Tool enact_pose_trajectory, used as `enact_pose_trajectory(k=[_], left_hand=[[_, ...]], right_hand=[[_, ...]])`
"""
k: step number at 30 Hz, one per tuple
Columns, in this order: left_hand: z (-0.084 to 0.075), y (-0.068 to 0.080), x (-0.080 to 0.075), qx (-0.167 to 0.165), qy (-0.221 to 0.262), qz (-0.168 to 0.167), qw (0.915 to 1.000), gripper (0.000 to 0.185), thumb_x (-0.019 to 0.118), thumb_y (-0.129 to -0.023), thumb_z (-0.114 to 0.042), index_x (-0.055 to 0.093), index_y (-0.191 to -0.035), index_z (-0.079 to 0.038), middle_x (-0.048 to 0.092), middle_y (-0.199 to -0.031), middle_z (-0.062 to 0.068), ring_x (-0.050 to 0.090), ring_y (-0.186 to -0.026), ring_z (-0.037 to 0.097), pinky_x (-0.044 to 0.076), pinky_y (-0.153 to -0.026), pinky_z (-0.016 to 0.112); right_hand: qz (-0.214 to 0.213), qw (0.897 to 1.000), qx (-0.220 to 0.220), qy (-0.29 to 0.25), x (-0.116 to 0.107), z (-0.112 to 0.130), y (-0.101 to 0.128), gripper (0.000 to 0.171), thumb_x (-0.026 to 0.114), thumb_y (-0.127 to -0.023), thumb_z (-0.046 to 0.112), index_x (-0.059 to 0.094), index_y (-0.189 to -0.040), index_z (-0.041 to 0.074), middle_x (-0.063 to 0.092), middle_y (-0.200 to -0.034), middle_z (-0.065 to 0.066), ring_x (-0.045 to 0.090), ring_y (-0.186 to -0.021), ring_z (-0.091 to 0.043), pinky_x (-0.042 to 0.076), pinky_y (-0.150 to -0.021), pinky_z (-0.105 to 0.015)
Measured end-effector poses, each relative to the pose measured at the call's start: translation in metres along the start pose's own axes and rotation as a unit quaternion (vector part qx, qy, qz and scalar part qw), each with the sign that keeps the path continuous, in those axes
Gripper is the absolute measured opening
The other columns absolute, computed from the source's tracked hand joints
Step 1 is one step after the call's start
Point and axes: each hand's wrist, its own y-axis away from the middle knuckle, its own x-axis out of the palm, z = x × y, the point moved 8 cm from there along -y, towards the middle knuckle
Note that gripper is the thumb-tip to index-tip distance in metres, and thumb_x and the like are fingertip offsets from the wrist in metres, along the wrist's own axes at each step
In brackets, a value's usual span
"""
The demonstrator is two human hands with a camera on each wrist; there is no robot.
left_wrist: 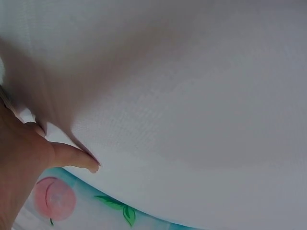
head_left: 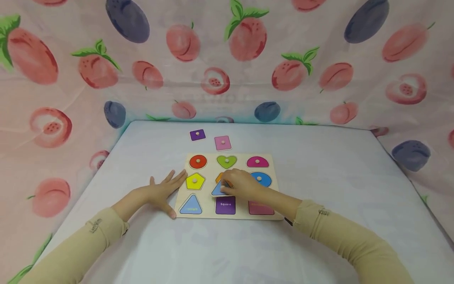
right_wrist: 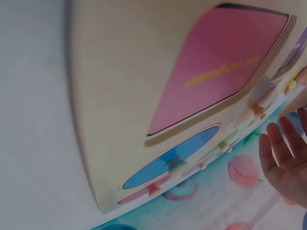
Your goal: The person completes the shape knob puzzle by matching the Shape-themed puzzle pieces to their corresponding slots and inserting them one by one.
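A light wooden shape puzzle board (head_left: pixel 209 215) lies on the white table. My right hand (head_left: pixel 244 185) pinches the blue triangle piece (head_left: pixel 220 188) above the board's middle, over the orange piece (head_left: pixel 219 177), which it partly covers. At the board's left edge my left hand (head_left: pixel 159 195) rests with fingers spread, touching the edge. In the front row are the light-blue triangle recess (head_left: pixel 190 205), the purple square recess (head_left: pixel 225 206) and the pink rectangle recess (right_wrist: pixel 220 72). The right wrist view shows the right hand's fingers (right_wrist: pixel 285 148), but not the triangle piece clearly.
Beyond the board lie a purple piece (head_left: pixel 197 135) and a pink piece (head_left: pixel 223 143), both knobbed. Seated in the board are a red circle (head_left: pixel 193 162), green heart (head_left: pixel 221 159), magenta half circle (head_left: pixel 262 162), yellow pentagon (head_left: pixel 191 184) and blue oval (head_left: pixel 265 181). Fruit-printed cloth (head_left: pixel 248 94) stands behind.
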Motion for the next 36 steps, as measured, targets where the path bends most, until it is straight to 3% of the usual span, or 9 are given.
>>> enact_pose_trajectory(k=[3, 9, 14, 20, 36], left_hand=[[-0.001, 0.001, -0.003, -0.003, 0.002, 0.001, 1.0, 0.134, 0.084, -0.055, -0.054, -0.001, -0.153, -0.016, -0.008, -0.16, 0.008, -0.014, -0.144, 0.039, -0.011, -0.094, 0.08], [0.002, -0.001, 0.0, -0.001, 0.004, 0.008, 1.0, 0.136, 0.082, -0.054, -0.058, -0.002, -0.153, -0.017, -0.01, -0.16, 0.007, -0.016, -0.144, 0.039, -0.013, -0.094, 0.08], [0.002, -0.002, 0.002, 0.005, 0.004, 0.009, 0.9999, 0.136, 0.081, -0.054, -0.06, -0.002, -0.153, -0.017, -0.011, -0.16, 0.008, -0.016, -0.144, 0.04, -0.012, -0.093, 0.081], [0.0, -0.002, 0.0, 0.008, -0.002, 0.005, 1.0, 0.135, 0.082, -0.055, -0.058, -0.002, -0.152, -0.016, -0.01, -0.16, 0.008, -0.014, -0.144, 0.04, -0.01, -0.093, 0.081], [0.0, 0.001, -0.003, 0.019, 0.0, 0.005, 0.9998, 0.136, 0.082, -0.055, -0.058, -0.004, -0.152, -0.016, -0.011, -0.16, 0.008, -0.015, -0.143, 0.041, -0.011, -0.091, 0.082]], right_hand=[[0.003, 1.0, -0.003, 0.003, 0.003, 0.005, -0.003, 0.017, 0.07, -0.085, 0.026, 0.068, -0.095, 0.012, 0.066, -0.089, 0.002, 0.054, -0.082, -0.011, 0.049, -0.076, -0.022], [-0.004, 0.999, -0.04, 0.024, 0.01, 0.023, -0.01, 0.012, 0.072, -0.084, 0.025, 0.069, -0.085, 0.013, 0.059, -0.071, 0.005, 0.048, -0.07, -0.008, 0.042, -0.065, -0.019], [-0.001, 0.997, -0.067, 0.031, 0.016, 0.041, -0.012, 0.011, 0.072, -0.083, 0.025, 0.071, -0.083, 0.014, 0.067, -0.079, 0.006, 0.048, -0.066, -0.006, 0.041, -0.063, -0.015], [0.009, 0.998, -0.058, 0.017, 0.022, 0.053, -0.017, 0.014, 0.072, -0.084, 0.025, 0.072, -0.086, 0.011, 0.068, -0.081, 0.003, 0.048, -0.066, -0.006, 0.037, -0.059, -0.012], [0.036, 0.997, -0.061, 0.019, 0.043, 0.07, -0.033, 0.013, 0.071, -0.085, 0.026, 0.07, -0.084, 0.013, 0.051, -0.062, 0.008, 0.044, -0.06, -0.006, 0.03, -0.052, -0.014]])
